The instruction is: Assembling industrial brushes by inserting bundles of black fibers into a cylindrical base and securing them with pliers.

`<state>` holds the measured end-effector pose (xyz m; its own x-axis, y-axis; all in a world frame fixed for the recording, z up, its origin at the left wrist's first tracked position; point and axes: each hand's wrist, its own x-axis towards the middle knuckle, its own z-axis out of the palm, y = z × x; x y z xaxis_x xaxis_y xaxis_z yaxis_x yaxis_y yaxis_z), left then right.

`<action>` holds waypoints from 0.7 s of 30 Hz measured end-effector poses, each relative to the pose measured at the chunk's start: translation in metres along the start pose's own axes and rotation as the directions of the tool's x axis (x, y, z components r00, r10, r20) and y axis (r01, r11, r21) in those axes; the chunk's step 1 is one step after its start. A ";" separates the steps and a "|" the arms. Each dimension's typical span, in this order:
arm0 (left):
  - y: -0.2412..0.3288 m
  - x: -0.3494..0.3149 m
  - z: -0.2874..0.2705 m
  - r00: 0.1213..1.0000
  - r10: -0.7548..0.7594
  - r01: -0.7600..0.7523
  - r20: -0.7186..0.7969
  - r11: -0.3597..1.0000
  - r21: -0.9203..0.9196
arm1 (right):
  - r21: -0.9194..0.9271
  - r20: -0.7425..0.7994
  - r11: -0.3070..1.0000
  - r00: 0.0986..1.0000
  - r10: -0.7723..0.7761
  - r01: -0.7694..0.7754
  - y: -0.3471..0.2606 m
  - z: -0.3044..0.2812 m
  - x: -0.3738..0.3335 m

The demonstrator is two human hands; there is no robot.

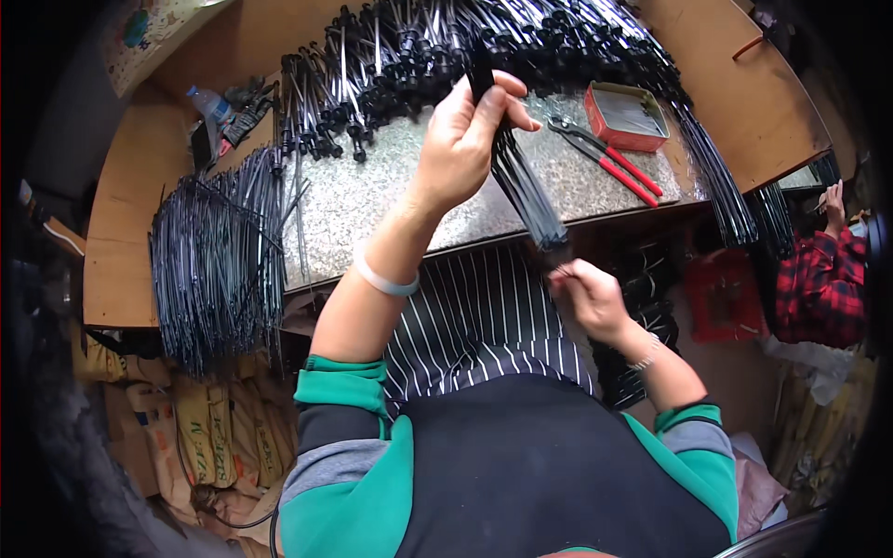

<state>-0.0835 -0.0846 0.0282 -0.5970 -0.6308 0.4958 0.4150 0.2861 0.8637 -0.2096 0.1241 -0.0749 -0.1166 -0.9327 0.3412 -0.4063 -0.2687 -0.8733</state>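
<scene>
A bundle of thin dark metal ribs (pixel 530 191), like a folded umbrella frame, slants between my hands over the table's front edge. My left hand (pixel 460 139) is closed round its upper end, above the speckled tabletop. At the lower end my right hand (pixel 593 299) pinches the dark tips, in front of my striped apron; this end is slightly blurred. Pliers with red handles (pixel 619 169) lie on the tabletop to the right of the bundle. Beside them stands a red open tin (pixel 626 119) with thin pieces in it.
Many similar frames (pixel 409 56) are heaped along the table's back. Bunches of dark ribs (pixel 219 265) hang over the left edge, others (pixel 716 177) at the right. A plastic bottle (pixel 209 104) lies back left. Another person's checked sleeve (pixel 823 288) shows at far right, near a red crate (pixel 726 298).
</scene>
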 end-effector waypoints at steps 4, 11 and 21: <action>-0.031 -0.021 -0.006 0.989 -0.089 0.060 0.117 0.970 0.234 | -0.403 0.074 0.912 0.996 -0.054 0.080 0.082 0.027 0.010; -0.032 -0.037 -0.015 0.978 -0.027 -0.099 0.206 0.809 0.579 | -0.472 0.379 0.880 0.889 0.255 -0.051 0.013 -0.042 0.054; -0.032 -0.056 0.000 0.976 0.083 -0.191 0.202 0.776 0.601 | -0.212 0.176 0.948 0.964 -0.200 0.236 0.036 -0.010 0.135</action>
<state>-0.0638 -0.0588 -0.0272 -0.6865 -0.4460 0.5743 0.0231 0.7760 0.6303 -0.2486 -0.0095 -0.0563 0.1288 -0.8875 0.4424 -0.6053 -0.4237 -0.6739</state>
